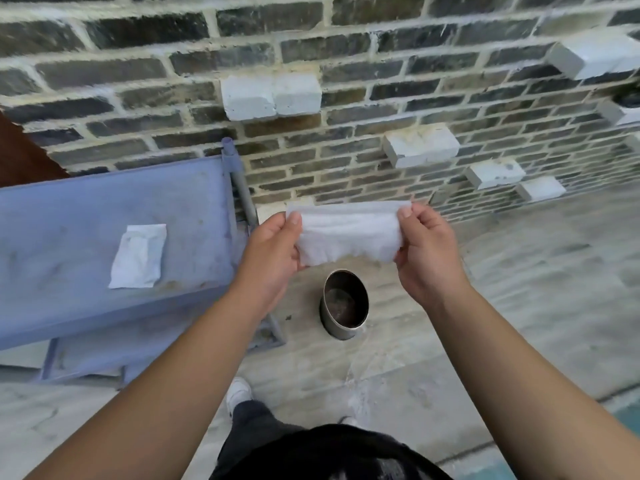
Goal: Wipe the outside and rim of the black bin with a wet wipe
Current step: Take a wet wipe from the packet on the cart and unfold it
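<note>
Head view: both hands sit mid-frame, left hand (277, 244) and right hand (424, 247) each pinching an end of the wet wipe (349, 235), stretched flat between them. Just below it, the bin (344, 306) stands upright on the paved floor. Over at left, a white packet (138, 257) lies on the blue surface (69, 220).

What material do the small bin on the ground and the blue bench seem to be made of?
Bin: probably thin metal, dark outside, with a dull sheen on its inner wall.
Bench: likely painted metal, blue-grey and matte, with scuffs, stains and tubular legs.
</note>
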Demonstrator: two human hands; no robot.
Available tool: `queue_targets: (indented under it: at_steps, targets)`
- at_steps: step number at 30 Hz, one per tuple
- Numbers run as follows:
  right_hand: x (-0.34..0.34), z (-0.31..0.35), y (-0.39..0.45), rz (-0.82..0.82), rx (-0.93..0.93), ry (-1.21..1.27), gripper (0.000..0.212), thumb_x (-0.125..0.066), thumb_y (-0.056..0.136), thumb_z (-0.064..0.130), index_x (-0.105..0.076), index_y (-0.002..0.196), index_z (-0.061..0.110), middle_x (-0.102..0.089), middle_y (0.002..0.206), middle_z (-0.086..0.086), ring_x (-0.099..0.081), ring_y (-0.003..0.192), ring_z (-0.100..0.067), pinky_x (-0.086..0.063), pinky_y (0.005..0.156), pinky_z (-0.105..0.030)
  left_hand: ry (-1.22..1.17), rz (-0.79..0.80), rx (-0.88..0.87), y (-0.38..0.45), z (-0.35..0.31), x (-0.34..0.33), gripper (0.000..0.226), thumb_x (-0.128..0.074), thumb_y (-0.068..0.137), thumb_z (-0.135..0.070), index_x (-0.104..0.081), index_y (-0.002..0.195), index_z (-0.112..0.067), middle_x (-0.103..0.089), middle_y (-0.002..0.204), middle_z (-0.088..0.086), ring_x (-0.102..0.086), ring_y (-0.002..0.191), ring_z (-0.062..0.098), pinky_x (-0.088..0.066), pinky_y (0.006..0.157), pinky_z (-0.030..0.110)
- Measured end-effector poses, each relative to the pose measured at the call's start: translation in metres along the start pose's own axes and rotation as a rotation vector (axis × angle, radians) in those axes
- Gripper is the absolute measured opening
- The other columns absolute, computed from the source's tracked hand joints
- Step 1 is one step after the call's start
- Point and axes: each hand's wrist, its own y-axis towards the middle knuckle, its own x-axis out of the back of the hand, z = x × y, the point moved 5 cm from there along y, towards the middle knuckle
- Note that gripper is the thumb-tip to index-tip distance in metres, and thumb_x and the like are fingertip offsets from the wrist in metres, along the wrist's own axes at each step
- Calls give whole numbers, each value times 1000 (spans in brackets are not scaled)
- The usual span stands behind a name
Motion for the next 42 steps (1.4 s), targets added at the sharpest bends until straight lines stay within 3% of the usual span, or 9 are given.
queue_targets:
  at_steps: [5, 8, 13, 15, 20, 23, 27, 34, 42]
  targets:
    - [45, 0, -21, -13, -92, 112, 15, -53, 100, 16, -64, 91, 9, -73, 86, -7, -70, 77, -18, -58, 64, -31, 211, -76, 73, -36, 37, -36, 15, -53, 97, -20, -57, 112, -20, -72, 104, -1, -68, 100, 29, -55, 82, 44]
    - [51, 5, -36, 63, -149, 131, 14, -54, 99, 11, -63, 88, 10, -72, 77, -3, -68, 68, -15, -56, 56, -27, 605, -177, -72, -56, 38, -44, 42, -64, 89, -29, -46, 127, -28, -55, 124, -9, -56, 111, 9, -45, 93, 29]
    - [40, -2, -66, 202, -212, 80, 13, -57, 96, 11, -69, 90, 11, -69, 76, -7, -63, 69, -21, -50, 59, -31, 906, 191, -378, -96, 33, -91, 45, -64, 70, -55, -49, 112, -47, -51, 110, -25, -49, 106, -8, -37, 86, 11]
    - [33, -4, -79, 292, -234, 135, 16, -55, 97, 7, -70, 95, 10, -73, 78, -6, -71, 71, -18, -56, 59, -28, 951, 186, -451, -103, 33, -95, 46, -70, 69, -49, -49, 110, -45, -47, 105, -25, -47, 102, -10, -34, 79, 3]
    - [37, -10, -99, 298, -249, 124, 25, -56, 92, -5, -67, 108, 11, -76, 87, -5, -74, 82, -19, -61, 73, -26, 738, 84, -444, -117, 28, -79, 19, -64, 86, -25, -63, 99, -38, -63, 86, -22, -59, 81, -2, -44, 70, 14]
    - [46, -11, -107, 263, -266, 115, 32, -66, 84, -1, -67, 112, 16, -69, 80, 0, -72, 76, -12, -60, 67, -23, 620, 83, -351, -122, 31, -71, 16, -56, 93, -24, -68, 89, -33, -65, 70, -12, -55, 61, 3, -43, 58, 18]
    - [62, -7, -107, 230, -246, 88, 32, -70, 80, 5, -70, 108, 20, -54, 80, -3, -63, 67, -8, -57, 61, -21, 586, -11, -251, -117, 33, -68, 20, -52, 95, -26, -63, 80, -29, -64, 73, -7, -54, 65, 8, -44, 60, 21]
    - [107, 15, -60, 234, -168, -220, 21, -54, 96, 4, -72, 96, 16, -74, 90, 2, -65, 83, -11, -51, 76, -27, 561, -259, -322, -89, 30, -72, 24, -43, 100, -27, -52, 78, -31, -50, 67, -17, -45, 63, -6, -37, 58, 8]
    - [140, 2, 30, 329, -128, -114, 24, -50, 95, 22, -66, 77, 28, -65, 80, 8, -59, 77, -12, -49, 71, -31, 569, -441, -352, -29, 73, -120, 21, -42, 99, -28, -51, 82, -33, -47, 69, -8, -41, 60, 0, -37, 57, 16]
